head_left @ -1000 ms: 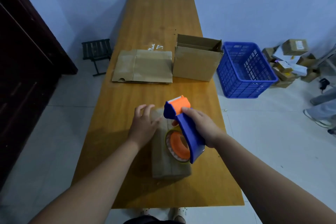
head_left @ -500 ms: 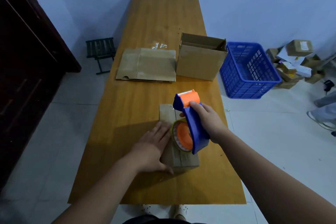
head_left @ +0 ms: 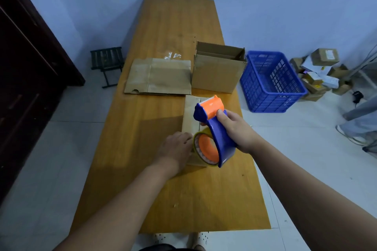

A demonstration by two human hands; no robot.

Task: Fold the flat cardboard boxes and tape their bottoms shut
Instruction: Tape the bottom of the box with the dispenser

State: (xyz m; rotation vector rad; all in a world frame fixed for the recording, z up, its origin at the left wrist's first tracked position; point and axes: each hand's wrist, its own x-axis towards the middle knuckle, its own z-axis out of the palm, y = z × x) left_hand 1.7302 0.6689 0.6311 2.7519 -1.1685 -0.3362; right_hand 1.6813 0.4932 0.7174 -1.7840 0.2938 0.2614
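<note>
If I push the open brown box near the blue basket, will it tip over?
Probably it slides rather than tips: the open box sits on a broad base on the smooth table. It seems empty, so likely light. Its thin walls may dent.

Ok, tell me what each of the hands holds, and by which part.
Right hand grips the tape dispenser by its blue handle. Left hand rests on the small box's near end; a grip cannot be told.

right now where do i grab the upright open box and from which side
Probably the open box by its near top edge, coming from above: it stands upright with the top open, so that wall is free to hook over. The flat cardboard crowds its left side.
</note>
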